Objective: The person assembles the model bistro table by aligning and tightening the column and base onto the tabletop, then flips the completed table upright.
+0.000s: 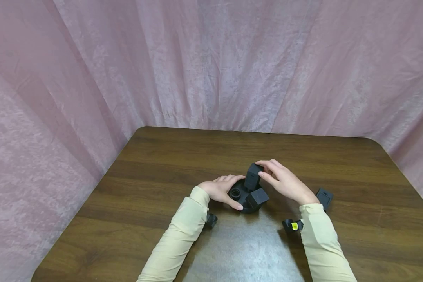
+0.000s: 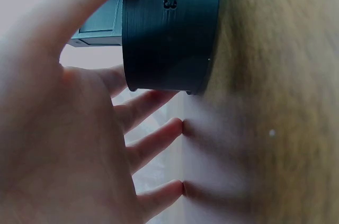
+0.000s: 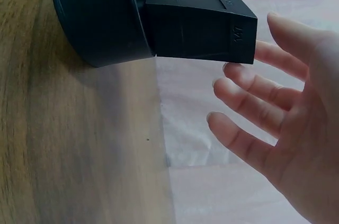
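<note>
A round black base (image 1: 249, 210) with raised 143 on its side (image 2: 170, 38) stands on the table. My left hand (image 1: 221, 190) holds it from the left, thumb at the front and some fingers behind. Two black blocks rise from the base: a taller one (image 1: 252, 178) at the back, marked 147 near its end (image 3: 212, 33), and a tilted one (image 1: 259, 196) in front. A black ring-shaped socket (image 1: 234, 193) shows on the base's left. My right hand (image 1: 285, 183) is at the tall block's upper end, fingers extended; its thumb stands apart from the block in the right wrist view.
A flat black rectangular piece (image 1: 325, 197) lies beyond my right wrist, partly hidden by it. Black wrist-worn devices (image 1: 291, 225) show under both forearms. The brown wooden table (image 1: 162, 156) ends at a pink curtain (image 1: 215, 70).
</note>
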